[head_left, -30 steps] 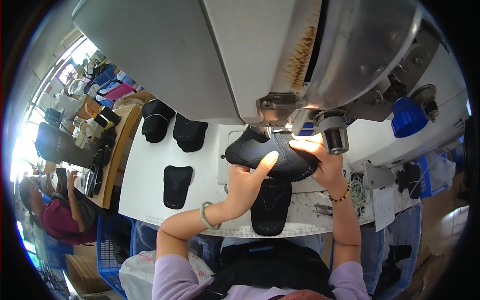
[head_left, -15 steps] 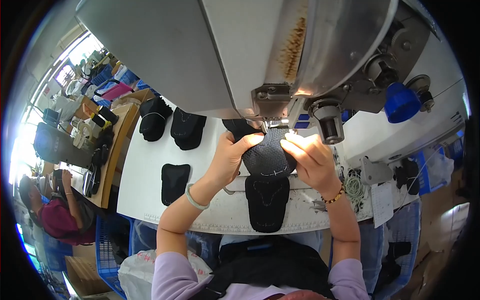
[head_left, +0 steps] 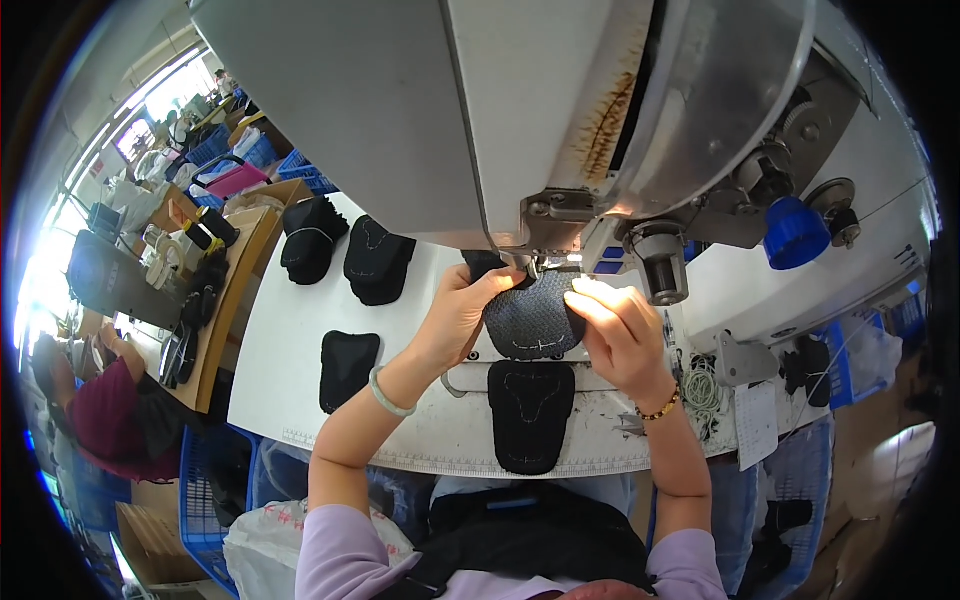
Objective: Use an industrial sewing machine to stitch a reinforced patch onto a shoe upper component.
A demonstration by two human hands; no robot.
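**One padded piece under the needle, four more on the counter**

A single dark quilted fabric piece [head_left: 532, 318], marked with pale stitching lines, lies under the head of the grey sewing machine [head_left: 560, 120], at the far edge of the white counter [head_left: 285, 340]. It sits between the two hands. The left hand [head_left: 462, 312] is closed on its left upper edge, fingers curled over the cloth just by the needle. The right hand [head_left: 622, 335] presses on its right edge, fingers together and laid flat on the fabric, thumb side toward the machine.

Just nearer the person, touching or almost touching the held piece, one flat black piece [head_left: 530, 412] with a chalked outline lies on the counter between the forearms. One more flat black piece [head_left: 347, 366] lies to the left of the left wrist, well apart from the hand. Two bulkier black pieces [head_left: 345, 255] rest side by side at the counter's far left.

One blue knob [head_left: 795, 232] sticks out from the machine on the right. Blue crates [head_left: 215, 470] stand below the counter, and another person in a dark red top [head_left: 100, 415] sits at the far left.
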